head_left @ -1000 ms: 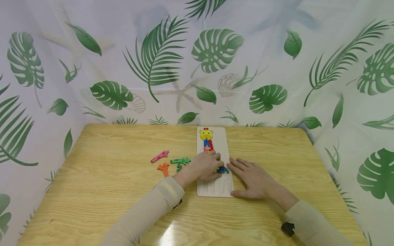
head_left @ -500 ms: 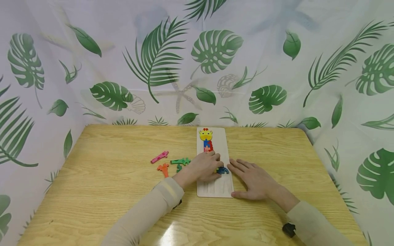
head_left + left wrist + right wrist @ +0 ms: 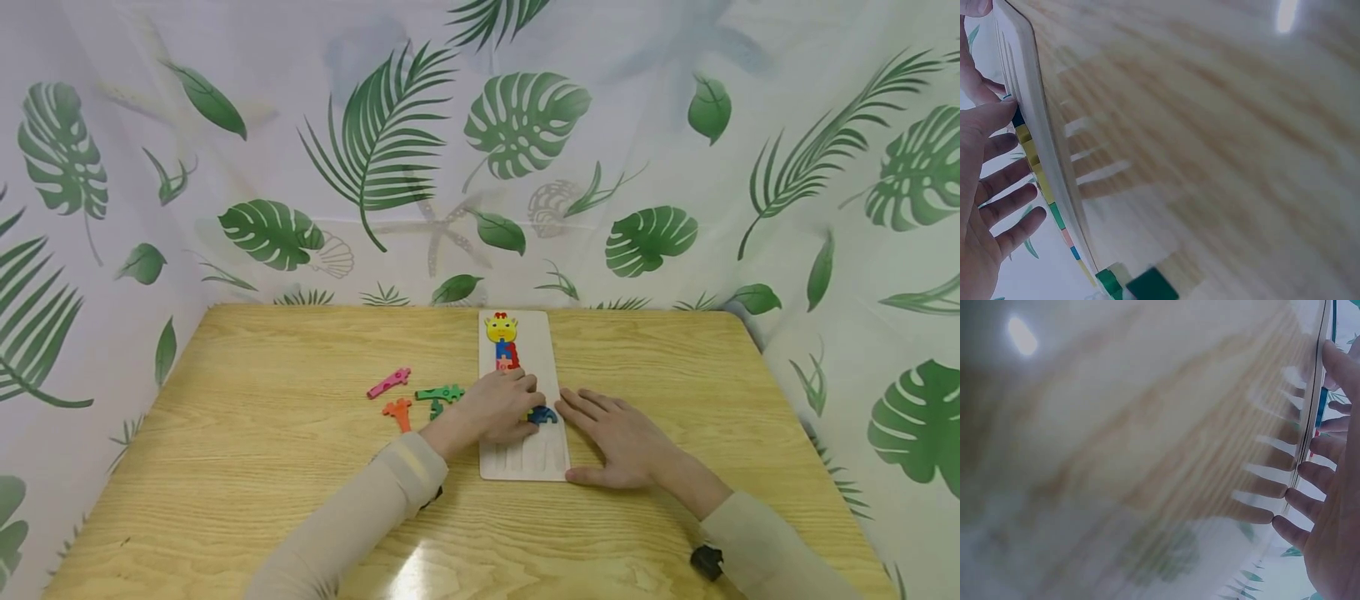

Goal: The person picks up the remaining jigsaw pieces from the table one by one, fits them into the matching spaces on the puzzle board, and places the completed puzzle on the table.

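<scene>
A pale puzzle board (image 3: 525,467) stands upright in the head view, with a giraffe's yellow head (image 3: 502,327) and several coloured neck pieces in its upper part. My left hand (image 3: 504,404) reaches over the middle of the board, thumb and forefinger at a dark blue puzzle piece (image 3: 543,415) beside some yellow. In the left wrist view the thumb touches that dark blue piece (image 3: 1018,116), while the other fingers spread along the yellow ones (image 3: 1034,156). My right hand (image 3: 618,437) rests flat with spread, straight fingers, its fingertips against the board's right edge (image 3: 1307,425).
Loose puzzle pieces lie left of the board: a pink one (image 3: 389,382), a green one (image 3: 439,393), an orange one (image 3: 400,412) and a dark green one (image 3: 437,409), partly beside my left wrist. A leaf-patterned cloth (image 3: 420,167) hangs behind the wooden table (image 3: 247,467).
</scene>
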Available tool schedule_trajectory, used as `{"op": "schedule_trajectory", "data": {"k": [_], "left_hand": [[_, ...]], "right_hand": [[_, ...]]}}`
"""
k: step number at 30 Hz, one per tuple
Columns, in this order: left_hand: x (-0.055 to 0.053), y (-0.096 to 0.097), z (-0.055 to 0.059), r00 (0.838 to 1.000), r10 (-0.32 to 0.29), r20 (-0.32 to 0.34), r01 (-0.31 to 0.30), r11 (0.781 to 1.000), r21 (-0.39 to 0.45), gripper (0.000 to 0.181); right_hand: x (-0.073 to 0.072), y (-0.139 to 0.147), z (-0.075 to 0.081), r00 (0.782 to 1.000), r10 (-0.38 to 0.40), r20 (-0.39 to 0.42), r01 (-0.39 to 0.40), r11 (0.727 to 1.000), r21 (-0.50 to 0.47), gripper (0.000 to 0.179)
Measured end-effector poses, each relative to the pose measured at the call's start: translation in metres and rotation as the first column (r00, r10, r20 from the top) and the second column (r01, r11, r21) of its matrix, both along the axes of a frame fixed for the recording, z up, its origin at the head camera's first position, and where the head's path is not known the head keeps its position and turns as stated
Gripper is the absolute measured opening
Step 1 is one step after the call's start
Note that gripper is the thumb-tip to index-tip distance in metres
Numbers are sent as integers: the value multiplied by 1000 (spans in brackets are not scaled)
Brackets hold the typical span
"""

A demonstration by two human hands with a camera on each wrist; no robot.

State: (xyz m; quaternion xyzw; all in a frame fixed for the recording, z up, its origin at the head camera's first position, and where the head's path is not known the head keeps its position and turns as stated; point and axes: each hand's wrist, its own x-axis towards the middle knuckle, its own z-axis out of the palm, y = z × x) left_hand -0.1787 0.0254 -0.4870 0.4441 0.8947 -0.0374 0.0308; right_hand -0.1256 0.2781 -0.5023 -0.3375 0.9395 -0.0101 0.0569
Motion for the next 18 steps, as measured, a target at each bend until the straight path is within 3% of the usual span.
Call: {"op": "schedule_trajectory", "data": {"k": [9, 18], "left_hand": [[-1, -6, 2, 1000, 6, 6, -5, 1000, -19, 47], [-3, -24, 13, 999, 48, 26, -47, 998, -33, 48]], "right_hand": [[0, 1, -1, 1000, -6, 10, 6, 1000, 6, 104], [0, 0, 0, 1000, -12, 13, 12, 1000, 9, 104]]}}
